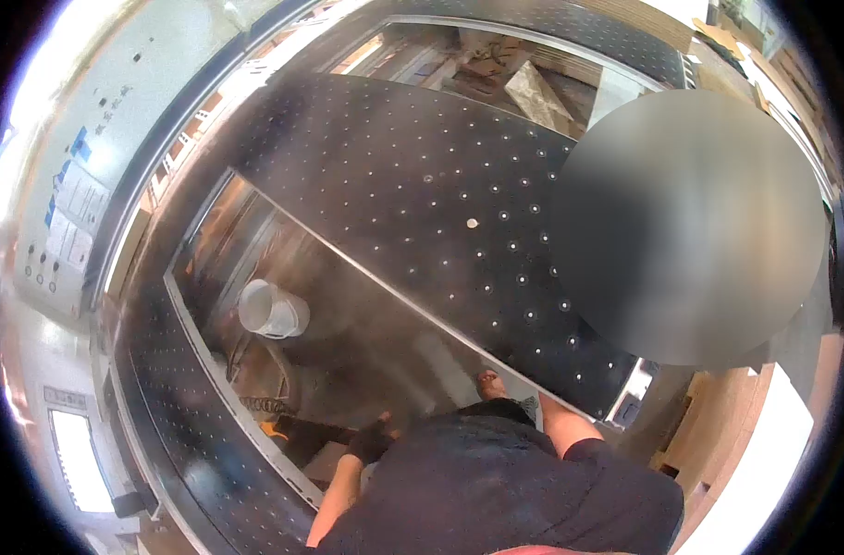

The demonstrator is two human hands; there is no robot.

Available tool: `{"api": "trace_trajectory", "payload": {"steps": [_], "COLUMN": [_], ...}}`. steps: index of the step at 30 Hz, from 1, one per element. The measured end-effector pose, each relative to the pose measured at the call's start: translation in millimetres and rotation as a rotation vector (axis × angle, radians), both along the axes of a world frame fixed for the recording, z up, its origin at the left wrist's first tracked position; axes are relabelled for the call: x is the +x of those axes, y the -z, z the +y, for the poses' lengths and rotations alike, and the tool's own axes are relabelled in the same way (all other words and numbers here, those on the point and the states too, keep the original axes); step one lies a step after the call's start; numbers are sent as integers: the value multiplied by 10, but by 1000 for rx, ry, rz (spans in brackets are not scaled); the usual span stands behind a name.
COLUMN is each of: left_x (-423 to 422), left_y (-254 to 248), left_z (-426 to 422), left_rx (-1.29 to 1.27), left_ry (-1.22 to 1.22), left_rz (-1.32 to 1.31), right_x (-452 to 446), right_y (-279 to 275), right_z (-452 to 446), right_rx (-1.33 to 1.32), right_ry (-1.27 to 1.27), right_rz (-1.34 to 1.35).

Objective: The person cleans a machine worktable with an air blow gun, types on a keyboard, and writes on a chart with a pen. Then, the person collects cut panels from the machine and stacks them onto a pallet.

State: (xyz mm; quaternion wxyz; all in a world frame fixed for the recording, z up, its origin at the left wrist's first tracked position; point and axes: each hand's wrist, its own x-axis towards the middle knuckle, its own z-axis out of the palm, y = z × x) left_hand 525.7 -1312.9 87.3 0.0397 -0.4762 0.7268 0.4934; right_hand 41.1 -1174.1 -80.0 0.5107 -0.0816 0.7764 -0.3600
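Observation:
My left hand [374, 441], in what looks like a dark glove, hangs low beside my body, inside the table's side of the gap. It is nearest to a brown board-like piece [315, 437] and an orange-yellow item [272, 430]. Its fingers are too blurred to read. My right forearm [568, 427] reaches down along the light edge of the black perforated table [394, 176]. What seems to be my right hand [491, 385] shows only in part in front of my waist, close under that edge. Whatever either hand might hold is hidden.
A white bucket [274, 310] stands on the floor in the gap between table sections, with a coiled hose [263, 404] nearby. Another black dotted section [186, 407] runs along the left. A machine panel [80, 194] rises at left; wooden boards [722, 416] lie at right, below a blurred disc.

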Motion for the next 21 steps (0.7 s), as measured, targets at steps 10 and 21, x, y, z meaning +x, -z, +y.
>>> {"api": "trace_trajectory", "payload": {"steps": [10,21], "left_x": [129,852], "left_y": [-38,376], "left_z": [-84,-636], "left_rx": [115,107], "left_ry": [131,-506], "left_rz": [-520,-274], "right_x": [27,353], "right_y": [297,173], "right_z": [724,-843], "right_rx": [152,233], "right_ry": [-84,-450], "right_rz": [-103,-43]}}
